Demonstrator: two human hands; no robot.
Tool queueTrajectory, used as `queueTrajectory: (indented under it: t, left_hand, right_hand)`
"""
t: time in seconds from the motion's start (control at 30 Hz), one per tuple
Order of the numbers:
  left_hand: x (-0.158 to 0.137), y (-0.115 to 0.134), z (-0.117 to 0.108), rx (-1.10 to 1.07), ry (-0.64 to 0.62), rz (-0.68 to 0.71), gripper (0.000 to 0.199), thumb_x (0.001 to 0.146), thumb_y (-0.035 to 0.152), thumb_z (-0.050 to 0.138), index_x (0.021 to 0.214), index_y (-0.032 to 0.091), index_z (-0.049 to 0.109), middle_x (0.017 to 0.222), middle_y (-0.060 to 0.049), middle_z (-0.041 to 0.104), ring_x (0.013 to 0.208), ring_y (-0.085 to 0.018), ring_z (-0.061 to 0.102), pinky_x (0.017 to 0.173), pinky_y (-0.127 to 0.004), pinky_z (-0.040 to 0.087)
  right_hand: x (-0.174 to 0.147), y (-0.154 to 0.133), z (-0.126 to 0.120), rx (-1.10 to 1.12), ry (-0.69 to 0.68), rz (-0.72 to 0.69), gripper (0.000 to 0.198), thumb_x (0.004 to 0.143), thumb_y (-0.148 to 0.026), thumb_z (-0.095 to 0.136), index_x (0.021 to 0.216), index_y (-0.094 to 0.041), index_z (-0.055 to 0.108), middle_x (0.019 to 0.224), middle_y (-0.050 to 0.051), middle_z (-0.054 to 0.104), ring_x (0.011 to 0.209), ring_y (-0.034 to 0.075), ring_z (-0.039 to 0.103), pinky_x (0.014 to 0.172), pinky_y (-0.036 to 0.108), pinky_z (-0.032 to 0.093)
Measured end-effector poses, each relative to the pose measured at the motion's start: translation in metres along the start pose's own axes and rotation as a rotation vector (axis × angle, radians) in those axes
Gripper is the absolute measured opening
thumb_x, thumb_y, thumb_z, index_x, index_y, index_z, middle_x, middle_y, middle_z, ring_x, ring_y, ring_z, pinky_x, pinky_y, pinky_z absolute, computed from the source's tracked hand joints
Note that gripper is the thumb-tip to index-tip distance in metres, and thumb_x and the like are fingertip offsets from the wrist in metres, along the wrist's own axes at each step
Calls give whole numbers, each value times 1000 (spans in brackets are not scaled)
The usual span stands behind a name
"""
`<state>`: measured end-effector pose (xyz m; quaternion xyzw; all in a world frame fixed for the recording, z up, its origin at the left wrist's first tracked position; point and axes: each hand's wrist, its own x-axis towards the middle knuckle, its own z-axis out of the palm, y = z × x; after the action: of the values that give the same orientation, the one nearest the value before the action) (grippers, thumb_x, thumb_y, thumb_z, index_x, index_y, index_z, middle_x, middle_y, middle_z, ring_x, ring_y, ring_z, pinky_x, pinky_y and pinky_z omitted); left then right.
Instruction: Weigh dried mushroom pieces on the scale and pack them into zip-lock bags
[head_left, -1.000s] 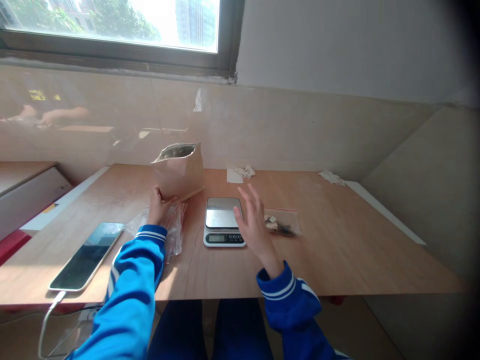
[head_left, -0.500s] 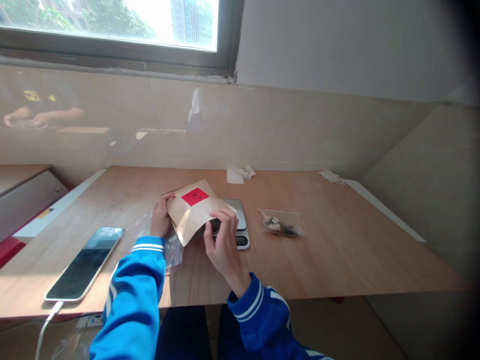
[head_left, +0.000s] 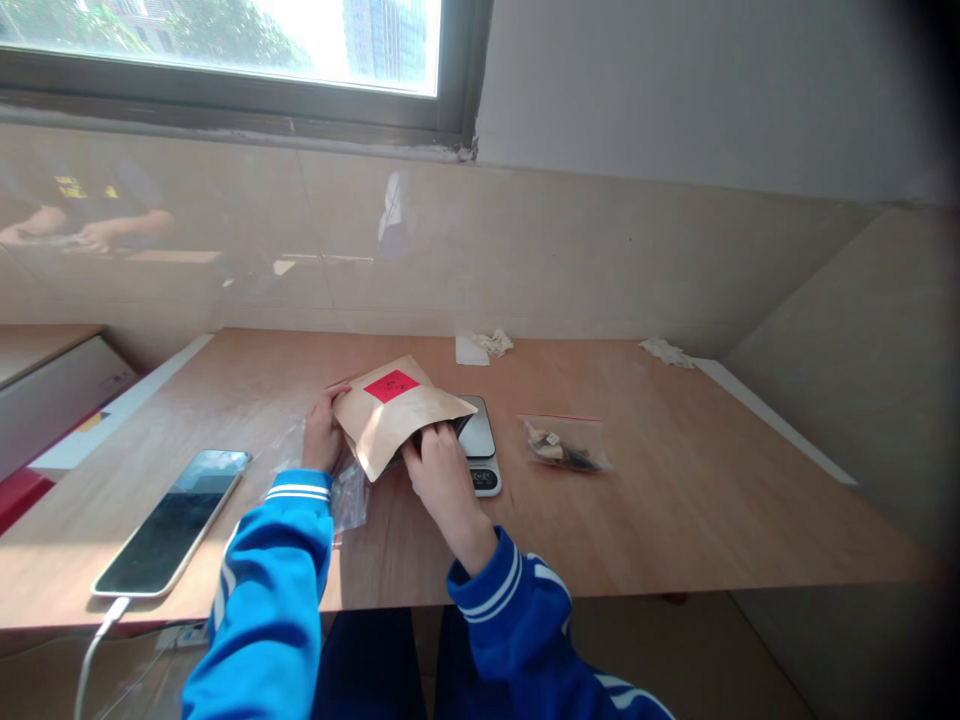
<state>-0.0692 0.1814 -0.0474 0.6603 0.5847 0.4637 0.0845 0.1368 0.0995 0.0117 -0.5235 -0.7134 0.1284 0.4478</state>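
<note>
A brown paper bag [head_left: 382,425] with a red label is tilted above the table, its mouth toward me. My left hand [head_left: 324,432] is closed on the bag's left side. My right hand [head_left: 446,480] reaches into the mouth; its fingertips are inside and hidden, so I cannot tell what they hold. Behind and right of the bag lies a small kitchen scale [head_left: 480,440] with a metal top and a dark display, partly covered. Clear plastic bags [head_left: 349,500] lie under my left wrist. A small zip bag [head_left: 564,444] with dark and pale pieces lies right of the scale.
A phone [head_left: 174,525] with a white cable [head_left: 97,640] lies on the left of the wooden table [head_left: 675,500]. Toward the back wall are a white paper square [head_left: 472,350], crumpled tissue [head_left: 495,344] and another crumpled piece [head_left: 666,353]. The wall tiles reflect a person's arms.
My right hand has moved from the bag's front edge into its mouth, fingers going in. The left hand keeps its hold on the bag.
</note>
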Motion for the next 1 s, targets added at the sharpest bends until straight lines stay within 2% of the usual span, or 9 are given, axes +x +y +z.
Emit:
queueTrajectory:
  t: [0.07,0.17,0.3,0.4,0.5,0.6,0.77,0.9,1.0]
  left_hand:
    - [0,2,-1,9,4,13,46,75,13,45,120,23,52,129,-8,59,118,-25,55,101,-39,41]
    - [-2,5,-1,26,10,13,46,75,12,43,119,23,53,127,-8,60,117,-25,56,100,-39,41]
    - [-2,5,-2,27,8,-14,48,75,11,43,120,23,53,125,-7,62,115,-25,57,98,-39,43]
    - [-2,5,-2,9,20,-43,49,75,11,44,121,24,53,126,-7,62,113,-26,58,96,-40,44]
    - [-2,6,-2,22,30,-59,48,75,10,44,121,22,54,123,-8,63,110,-25,60,93,-39,46]
    - [-2,9,-3,32,31,-53,45,76,12,45,120,19,54,118,-10,65,105,-25,61,89,-37,47]
    - [-3,16,-5,41,19,-51,45,77,22,54,122,18,53,109,-11,67,96,-25,63,84,-37,49]
    - [-3,20,-8,45,-7,-39,49,75,24,56,124,18,51,109,-11,67,96,-25,64,84,-37,49]
    - [-4,24,-10,56,-23,-45,52,74,27,60,124,16,51,105,-12,68,94,-27,64,83,-38,49]
  right_hand:
    - [9,2,12,4,-44,-36,40,84,-22,60,123,-11,60,117,19,63,111,35,58,95,50,47]
    - [17,10,36,35,-93,-151,43,76,-24,71,119,-20,64,119,16,65,112,35,59,98,47,47]
    - [19,18,51,66,-67,-165,41,78,-25,70,119,-23,65,121,16,65,112,34,59,99,47,47]
    - [20,11,41,84,-84,-85,38,79,-23,68,118,-21,65,116,17,67,107,33,62,94,46,50]
    - [23,-5,20,33,-175,73,36,81,-19,64,117,-17,64,113,16,68,103,31,64,88,42,52]
    - [27,-21,1,21,-226,134,35,82,-24,63,116,-17,63,113,13,67,101,28,64,86,36,52]
    - [28,-36,-15,39,-160,68,34,83,-25,61,117,-20,60,112,9,62,101,24,61,85,33,51]
    - [23,-44,-27,-9,-131,-51,26,87,-17,54,111,-25,63,101,5,61,94,20,60,82,31,50]
    - [20,-44,-33,-22,-138,-138,26,91,-17,52,113,-26,63,102,5,60,94,19,58,84,30,49]
